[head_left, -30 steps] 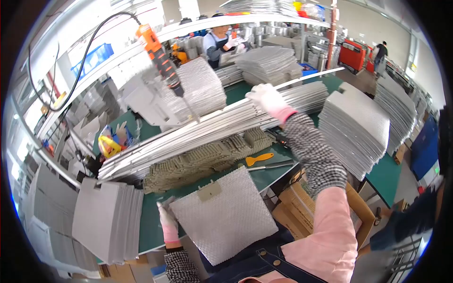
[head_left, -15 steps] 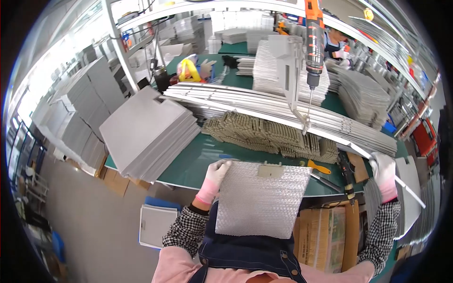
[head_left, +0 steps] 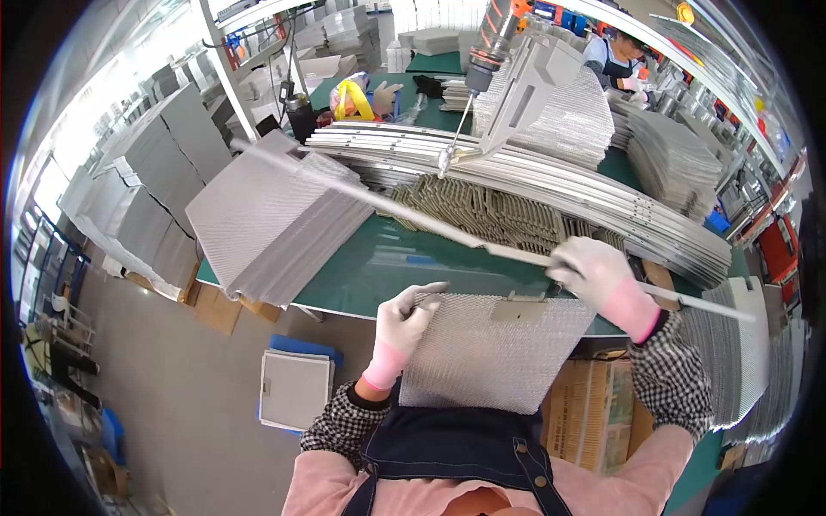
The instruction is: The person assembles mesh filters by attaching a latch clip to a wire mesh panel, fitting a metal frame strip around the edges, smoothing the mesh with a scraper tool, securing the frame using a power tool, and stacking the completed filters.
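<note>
My right hand (head_left: pixel 594 273), in a white glove with a pink cuff, is closed round a long thin metal strip (head_left: pixel 430 225). The strip slants across the view above the bench, its left part blurred. My left hand (head_left: pixel 403 331), gloved the same way, is closed at the upper left corner of a silvery textured panel (head_left: pixel 495 357). The panel leans at the bench's front edge, with a small beige plate (head_left: pixel 519 310) at its top edge. Behind the strip lie rows of small olive-brown pieces (head_left: pixel 490 211).
A stack of grey panels (head_left: pixel 258 215) stands on the green bench (head_left: pixel 387 267) at left. Long metal profiles (head_left: pixel 533 182) lie behind. A power driver (head_left: pixel 486 60) hangs above. Another person (head_left: pixel 613 62) is at the back right. A cardboard box (head_left: pixel 581 413) stands below.
My right hand has lifted the strip and brought it left over the bench, near the panel. The hanging driver has swung to the left. My left hand stays at the panel's corner.
</note>
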The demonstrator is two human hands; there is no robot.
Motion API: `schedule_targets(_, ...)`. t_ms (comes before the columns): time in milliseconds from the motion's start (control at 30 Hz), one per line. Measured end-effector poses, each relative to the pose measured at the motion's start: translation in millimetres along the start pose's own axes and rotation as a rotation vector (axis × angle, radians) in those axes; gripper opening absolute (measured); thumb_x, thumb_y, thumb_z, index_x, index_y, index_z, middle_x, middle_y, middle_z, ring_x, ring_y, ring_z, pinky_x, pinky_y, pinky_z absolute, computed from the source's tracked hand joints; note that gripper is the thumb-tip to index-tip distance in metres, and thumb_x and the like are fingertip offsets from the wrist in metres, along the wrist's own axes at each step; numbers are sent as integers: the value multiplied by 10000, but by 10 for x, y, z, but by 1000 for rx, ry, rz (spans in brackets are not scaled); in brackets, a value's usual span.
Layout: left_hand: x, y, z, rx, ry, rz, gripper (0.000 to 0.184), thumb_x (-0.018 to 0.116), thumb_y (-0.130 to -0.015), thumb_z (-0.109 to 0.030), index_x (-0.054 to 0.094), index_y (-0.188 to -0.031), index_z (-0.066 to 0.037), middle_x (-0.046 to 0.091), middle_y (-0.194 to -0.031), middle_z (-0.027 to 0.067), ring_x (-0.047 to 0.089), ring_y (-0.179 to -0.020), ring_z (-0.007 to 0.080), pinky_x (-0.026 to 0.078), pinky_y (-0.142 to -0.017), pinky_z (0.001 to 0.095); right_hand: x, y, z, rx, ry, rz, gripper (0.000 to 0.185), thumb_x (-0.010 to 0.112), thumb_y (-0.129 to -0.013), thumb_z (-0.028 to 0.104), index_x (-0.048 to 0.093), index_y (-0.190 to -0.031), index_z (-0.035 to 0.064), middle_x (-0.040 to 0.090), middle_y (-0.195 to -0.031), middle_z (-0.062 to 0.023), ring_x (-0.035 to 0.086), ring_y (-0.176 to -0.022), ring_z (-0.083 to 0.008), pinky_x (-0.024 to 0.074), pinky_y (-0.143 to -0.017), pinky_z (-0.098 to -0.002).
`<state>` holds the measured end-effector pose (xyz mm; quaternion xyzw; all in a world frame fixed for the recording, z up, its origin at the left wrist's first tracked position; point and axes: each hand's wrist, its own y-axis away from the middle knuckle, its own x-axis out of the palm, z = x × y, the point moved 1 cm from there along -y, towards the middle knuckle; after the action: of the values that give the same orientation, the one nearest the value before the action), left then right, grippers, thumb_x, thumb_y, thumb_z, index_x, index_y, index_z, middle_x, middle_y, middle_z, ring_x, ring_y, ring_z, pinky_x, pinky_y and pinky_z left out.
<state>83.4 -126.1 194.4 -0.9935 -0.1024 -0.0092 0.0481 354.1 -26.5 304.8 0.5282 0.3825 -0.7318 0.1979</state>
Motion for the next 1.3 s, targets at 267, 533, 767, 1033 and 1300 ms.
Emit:
schedule_targets(267,-49,-10,64,-21,6,-43,223,627,-933,-96,707,-1089,42,665,-859,-42,513,-754,8,425,-678,182,589,-511,451,-54,-163,243,207,699,-852,280,640,-947,105,582,-892,-74,628,-857,-280,516,-718,-404)
schedule_targets(533,-231,167,217,-6,211,-140,218,728,-884,-62,704,-1082,25,711,-926,1,616,-836,63,494,-757,221,658,-556,544,-156,-324,364,191,678,-879,272,623,-954,105,577,-887,-85,626,-836,-286,504,-718,-404)
schedule_targets(767,-188,142,98,-24,255,-22,275,714,-884,-37,670,-1146,34,701,-987,31,629,-879,87,498,-812,246,639,-435,530,-17,-425,558,224,686,-865,225,627,-1004,59,602,-948,-99,628,-879,-284,503,-776,-373)
schedule_targets(1033,-391,22,335,175,387,265,268,768,-790,-40,677,-1039,3,577,-1019,82,538,-894,137,453,-784,266,262,-392,232,43,-473,822,357,613,-914,341,635,-1047,11,613,-946,-160,623,-898,-336,497,-803,-402)
schedule_targets(1300,-374,23,435,92,478,181,249,793,-763,-56,674,-981,-35,570,-953,48,521,-873,132,413,-760,265,323,-291,252,-146,-167,737,282,566,-954,334,647,-1066,88,625,-995,-119,635,-947,-310,512,-848,-411)
